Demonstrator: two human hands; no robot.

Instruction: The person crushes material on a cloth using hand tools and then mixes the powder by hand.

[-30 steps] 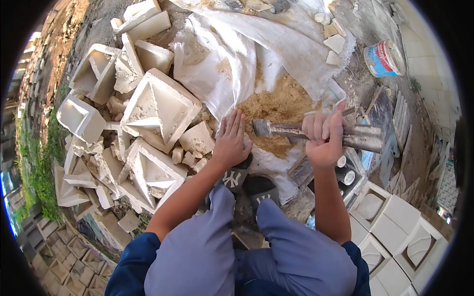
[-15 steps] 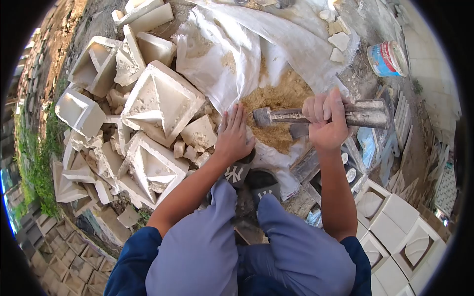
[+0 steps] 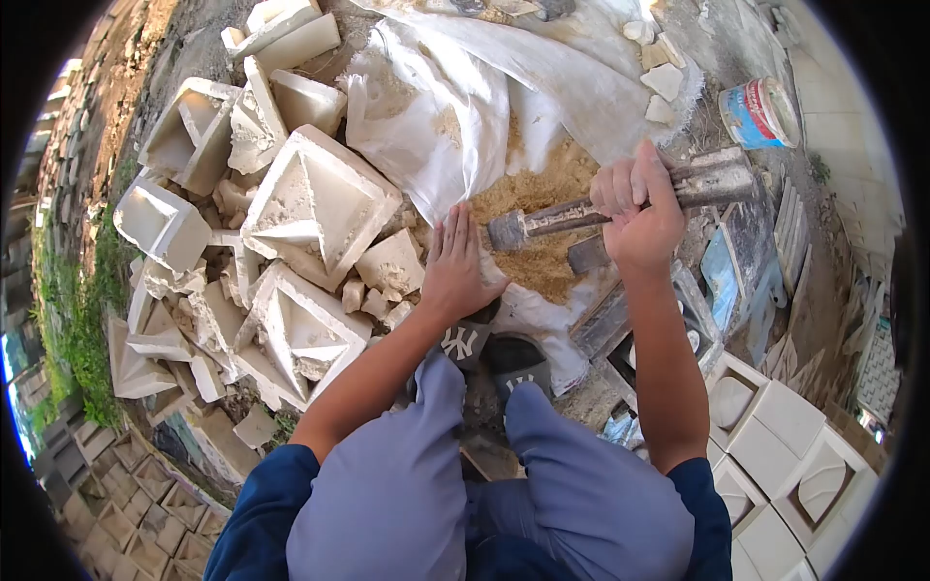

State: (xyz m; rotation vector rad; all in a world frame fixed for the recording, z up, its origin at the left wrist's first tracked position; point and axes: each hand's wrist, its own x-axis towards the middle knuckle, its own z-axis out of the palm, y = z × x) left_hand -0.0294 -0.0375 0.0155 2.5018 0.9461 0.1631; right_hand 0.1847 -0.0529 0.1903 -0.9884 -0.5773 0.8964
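**Two hands: one flat at the sack, one closed on a long tool**

At far left we record a heap of broken pale blocks (image 3: 189, 228), overlapping too closely for a full count; two large square blocks (image 3: 325, 208) show clearly.

To the right we find one left hand (image 3: 455, 269), palm down. Its four fingers lie straight with only narrow gaps, its thumb angled out; it holds nothing, and the fingertips meet the edge of the white sack (image 3: 436, 126). Below it we note two dark slippers (image 3: 518, 363).

One heap of sandy material (image 3: 547, 194) lies beside the sack. Over it we see one long tool (image 3: 562, 219), its dark head at the left, its thick end at the right. We cannot tell whether the head touches the sand. One dark flat piece (image 3: 587, 254) sits just below the shaft.

We find one right hand (image 3: 639, 208), fingers curled tightly around the tool.

Farther right we count four pale chips (image 3: 664, 81) on the sack, one bucket (image 3: 759, 113), and, lower down, three pale blocks with leaf-like shapes (image 3: 823, 489).
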